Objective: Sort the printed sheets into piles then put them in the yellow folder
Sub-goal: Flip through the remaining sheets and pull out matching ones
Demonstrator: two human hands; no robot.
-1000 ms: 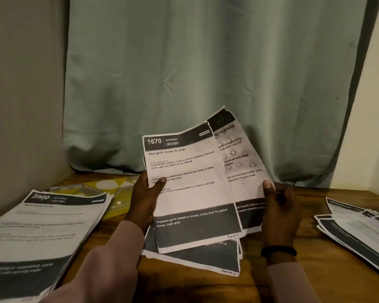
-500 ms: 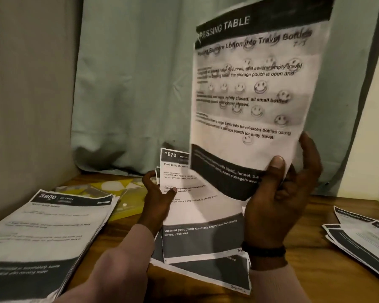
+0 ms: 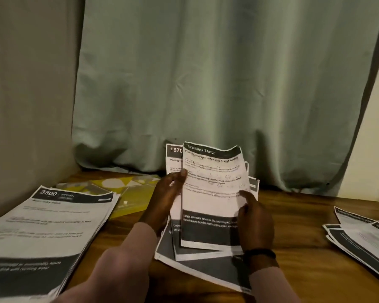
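Note:
A "Dressing Table" sheet (image 3: 212, 193) stands upright at the front of a small stack in the middle. My right hand (image 3: 253, 217) pinches its right edge, thumb on the printed face. My left hand (image 3: 166, 200) grips the stack's left edge, where the "1670 Kitchen" sheet (image 3: 174, 154) shows behind. More sheets (image 3: 201, 267) lie flat beneath on the table. A thick pile topped by a "3800 Kitchen" sheet (image 3: 48, 228) lies at the left. Another pile (image 3: 363, 237) fans out at the right edge. The yellow folder (image 3: 131, 193) lies flat behind the left pile.
The wooden table (image 3: 298, 226) has bare surface between the middle stack and the right pile. A green curtain (image 3: 206, 84) hangs along the back edge. A grey wall (image 3: 26, 106) borders the left side.
The "Dressing Table" sheet, raised high near the camera half a second ago, has come down in front of the stack that my left hand holds. Both hands now meet on it.

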